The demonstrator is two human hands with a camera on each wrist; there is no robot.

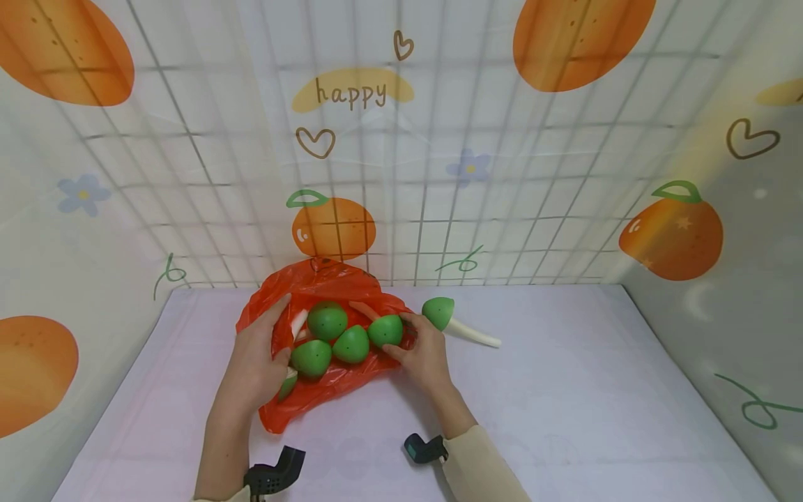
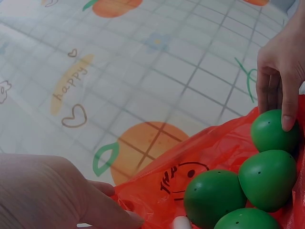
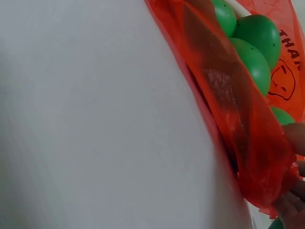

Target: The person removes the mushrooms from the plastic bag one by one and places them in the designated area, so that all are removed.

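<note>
A red plastic bag (image 1: 314,279) lies spread on the table with its mouth toward me. Inside rest several sticks with dotted green domed heads (image 1: 327,320) and pale handles. My left hand (image 1: 254,362) grips the bag's left side, thumb near a head partly hidden at the lower left. At the bag's right edge my right hand (image 1: 429,352) pinches one green-headed stick (image 1: 385,330) by its head, its thumb (image 2: 288,119) on the front. The handle of that stick is hidden. Another green-headed stick with a white handle (image 1: 473,333) lies outside, just beyond the right hand.
A white table (image 1: 596,390) extends to both sides and in front of the bag. Behind it stands a pale curtain (image 1: 426,195) printed with oranges and grid lines, touching the table's back edge. Side curtains close in left and right. Both wrists carry small black cameras (image 1: 276,474).
</note>
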